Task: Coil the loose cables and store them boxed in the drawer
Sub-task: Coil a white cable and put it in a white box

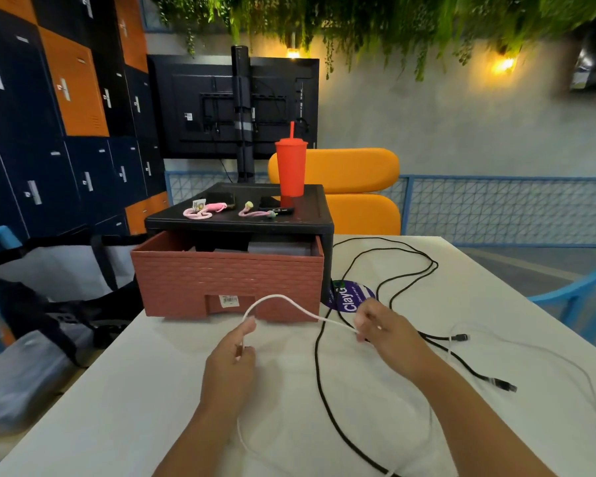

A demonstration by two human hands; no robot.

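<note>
Above the table (186, 390), left hand (234, 352) and right hand (379, 325) pinch the white cable (283, 299), arched left-to-right.

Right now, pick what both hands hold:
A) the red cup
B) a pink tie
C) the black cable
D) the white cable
D: the left hand and the right hand each pinch the white cable, which arches between them in front of the drawer.
</note>
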